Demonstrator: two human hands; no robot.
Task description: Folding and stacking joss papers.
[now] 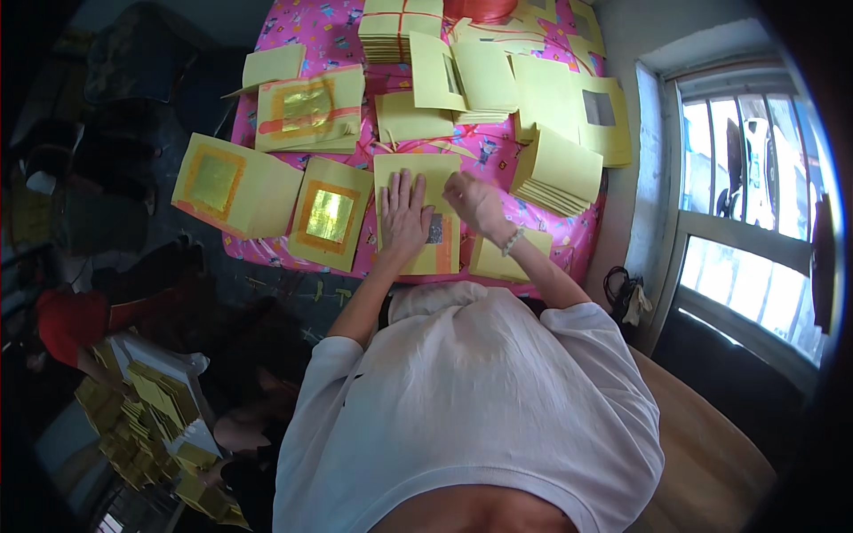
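Note:
My left hand [405,213] lies flat with fingers stretched out on a pale yellow paper sheet [435,163] in front of me. A dark silvery square and an orange patch show on the sheet's near part, partly under that hand. My right hand [478,204] is closed at the sheet's right edge, with a bracelet on its wrist. Whatever its curled fingers hold, if anything, cannot be made out. To the left lies a yellow sheet with a shiny gold foil square [330,216] framed in orange. Another yellow sheet [487,258] lies below my right wrist.
A pink patterned cloth [485,153] covers the table. Yellow paper stacks [558,171] stand at the right, and a tied bundle [382,40] at the back. More foil sheets [213,182] lie left. A barred window [751,169] is at right. Other people handle yellow paper [160,400] lower left.

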